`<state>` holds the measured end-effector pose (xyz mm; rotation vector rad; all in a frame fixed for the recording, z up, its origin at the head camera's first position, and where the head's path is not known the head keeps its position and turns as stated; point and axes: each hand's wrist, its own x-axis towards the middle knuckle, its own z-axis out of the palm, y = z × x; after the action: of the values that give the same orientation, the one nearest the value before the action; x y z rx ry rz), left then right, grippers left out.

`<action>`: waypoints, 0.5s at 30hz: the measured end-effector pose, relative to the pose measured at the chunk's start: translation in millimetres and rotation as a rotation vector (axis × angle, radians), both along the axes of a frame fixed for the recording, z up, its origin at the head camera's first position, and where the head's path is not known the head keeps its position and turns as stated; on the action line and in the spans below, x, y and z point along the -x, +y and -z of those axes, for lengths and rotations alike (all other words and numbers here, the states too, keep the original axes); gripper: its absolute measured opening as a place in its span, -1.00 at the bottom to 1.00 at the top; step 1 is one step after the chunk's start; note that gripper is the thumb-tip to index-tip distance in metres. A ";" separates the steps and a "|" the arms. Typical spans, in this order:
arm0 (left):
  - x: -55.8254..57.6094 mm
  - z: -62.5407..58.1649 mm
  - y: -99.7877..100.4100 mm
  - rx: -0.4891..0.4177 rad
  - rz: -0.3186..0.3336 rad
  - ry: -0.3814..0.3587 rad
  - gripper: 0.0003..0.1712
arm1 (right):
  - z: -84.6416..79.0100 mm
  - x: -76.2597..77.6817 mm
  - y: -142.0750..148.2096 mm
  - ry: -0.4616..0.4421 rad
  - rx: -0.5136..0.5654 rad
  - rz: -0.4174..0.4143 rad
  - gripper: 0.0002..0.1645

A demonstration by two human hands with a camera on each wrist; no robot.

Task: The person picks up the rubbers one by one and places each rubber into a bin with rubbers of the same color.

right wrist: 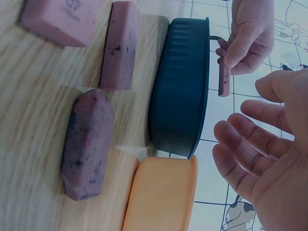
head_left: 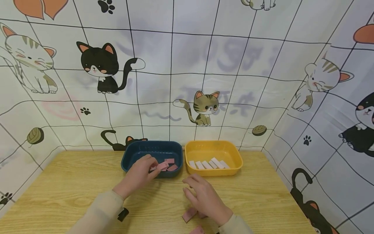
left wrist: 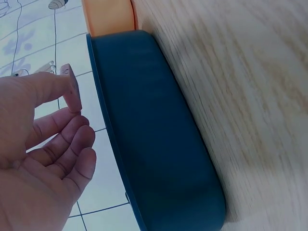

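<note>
My left hand (head_left: 139, 174) pinches a pink eraser (head_left: 162, 166) between thumb and forefinger, just over the blue tray (head_left: 125, 162). The left wrist view shows this eraser (left wrist: 72, 89) at the fingertips, above the tray's rim. Several pink erasers (head_left: 172, 167) lie inside that tray. My right hand (head_left: 204, 198) hovers above the table with fingers loosely bent and nothing in them. Beneath and near it lie pink erasers (head_left: 189, 214); in the right wrist view one eraser (right wrist: 88, 144) has dark smudges and worn corners.
A yellow tray (head_left: 214, 145) stands right of the blue one, with several white blocks (head_left: 208, 164) in a row. A small black object (head_left: 123, 214) lies by the left forearm. Behind the wooden table (head_left: 87, 169) is a wall covering (head_left: 157, 81) printed with cats.
</note>
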<state>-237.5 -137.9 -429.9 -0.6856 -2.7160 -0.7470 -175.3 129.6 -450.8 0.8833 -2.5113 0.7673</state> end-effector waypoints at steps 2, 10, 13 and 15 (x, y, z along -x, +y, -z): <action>3.4 -0.6 -1.0 0.002 -0.007 -0.018 -0.87 | -0.2 0.9 -0.2 0.007 0.002 -0.005 -0.79; 18.2 -1.4 -3.7 0.009 -0.039 -0.065 -0.88 | -2.7 3.0 -0.8 -0.003 0.002 -0.013 -0.80; 22.8 -1.2 -4.1 0.013 -0.043 -0.077 -0.87 | -3.4 3.2 -1.0 -0.015 -0.002 -0.007 -0.81; 25.8 -0.7 -4.6 0.014 -0.043 -0.081 -0.86 | -3.3 3.5 -1.3 -0.016 -0.004 -0.006 -0.80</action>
<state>-263.2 -142.5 -429.1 -0.6102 -2.8022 -0.7616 -178.9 128.4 -447.5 0.8901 -2.5260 0.7745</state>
